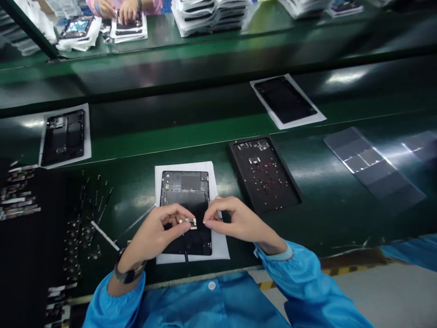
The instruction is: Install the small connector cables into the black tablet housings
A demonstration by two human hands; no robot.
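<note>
An open black tablet chassis (186,191) lies on a white sheet (218,246) at the near edge of the green bench. Above its lower half my left hand (155,234) pinches a small metallic part (189,222) between thumb and fingers. My right hand (235,221) is closed in a pinch just right of that part, fingertips nearly touching it; what it holds, if anything, is too small to see. Both arms wear blue sleeves, and a dark watch sits on my left wrist.
A black tray (264,175) with small parts sits right of the chassis. Component strips (83,218) and a thin tool (104,235) lie left. More tablets on sheets (64,136) (285,100) rest on the belt. Another person's hands (118,9) work across the bench.
</note>
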